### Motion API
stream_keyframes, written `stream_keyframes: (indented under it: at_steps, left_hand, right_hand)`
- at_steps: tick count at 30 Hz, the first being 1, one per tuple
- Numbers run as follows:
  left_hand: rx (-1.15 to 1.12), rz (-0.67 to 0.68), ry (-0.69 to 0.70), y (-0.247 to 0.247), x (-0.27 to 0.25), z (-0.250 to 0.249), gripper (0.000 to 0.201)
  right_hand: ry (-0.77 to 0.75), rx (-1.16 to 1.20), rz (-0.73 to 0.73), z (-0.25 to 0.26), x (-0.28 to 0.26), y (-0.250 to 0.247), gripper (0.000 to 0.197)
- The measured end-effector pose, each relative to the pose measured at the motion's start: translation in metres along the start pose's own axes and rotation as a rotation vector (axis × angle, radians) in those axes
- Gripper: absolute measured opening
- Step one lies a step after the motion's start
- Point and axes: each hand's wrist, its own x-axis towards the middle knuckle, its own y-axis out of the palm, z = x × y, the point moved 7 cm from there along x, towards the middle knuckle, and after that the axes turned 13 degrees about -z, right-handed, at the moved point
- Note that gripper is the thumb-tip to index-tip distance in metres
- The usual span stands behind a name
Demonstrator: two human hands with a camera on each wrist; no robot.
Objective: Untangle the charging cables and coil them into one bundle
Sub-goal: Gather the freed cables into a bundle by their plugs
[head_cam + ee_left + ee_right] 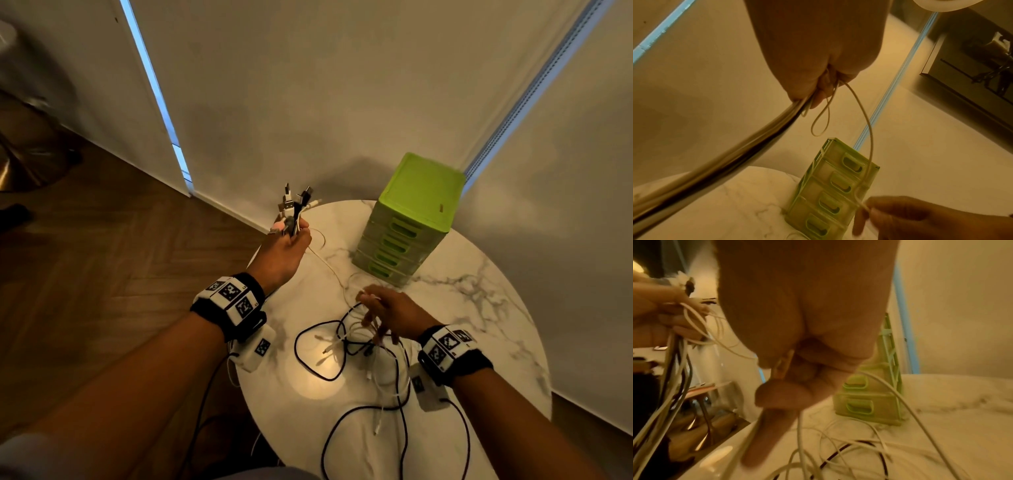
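A: Far left we've got the left hand (286,251) raised off the surface's (479,308) left edge, fingers curled tight round a bunch of charging cables (356,346), plug ends (294,202) sticking up above the fist.

B: Yep, and from that fist one white cable (865,116) runs down & right to the right hand (394,315).

A: Right hand's low over the tangle, thumb & forefinger pinching that white cable, other fingers hanging loosely into the loops.

B: Rest of the cables, black & white mixed, lie knotted on the marble surface under and in front of it.

A: Further right, at the back, we see a green drawer unit (407,219) standing upright.
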Motion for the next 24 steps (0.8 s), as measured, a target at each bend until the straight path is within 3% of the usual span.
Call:
stream_keyframes:
  at_steps: [3,5,7,9,12,15,17,21,24]
  left_hand:
    - [0.017,0.008,0.02,-0.001,-0.004,-0.006,0.016]
    - [0.01,0.006,0.047,0.0,-0.008,-0.012,0.014]
    - [0.013,-0.016,0.068,0.001,-0.008,-0.014,0.013]
    - [0.025,-0.015,0.066,0.004,-0.01,-0.014,0.015]
    - [0.041,0.01,0.069,0.012,-0.013,-0.013,0.018]
    - [0.074,0.092,0.067,0.018,-0.016,-0.011,0.013]
    - [0.079,0.114,0.033,0.018,-0.017,-0.007,0.016]
    - [0.052,0.141,-0.008,0.009,-0.02,-0.009,0.022]
    - [0.024,0.071,0.015,-0.007,-0.015,-0.009,0.013]
  right_hand:
    - [0.154,-0.099,0.152,-0.008,-0.006,0.01,0.02]
    - [0.17,-0.123,0.191,-0.008,-0.008,0.014,0.022]
    - [0.018,-0.308,0.171,-0.004,-0.004,0.014,0.033]
    - [-0.199,-0.442,0.059,0.005,0.002,0.014,0.03]
    - [-0.374,-0.402,-0.135,0.018,0.004,0.008,0.043]
    - [-0.499,-0.295,-0.18,0.047,-0.004,0.012,0.066]
    - [-0.551,-0.204,-0.188,0.072,-0.009,0.02,0.06]
    - [-0.666,-0.131,-0.255,0.11,-0.007,0.028,0.018]
    - [-0.724,-0.111,-0.279,0.129,-0.001,0.025,0.014]
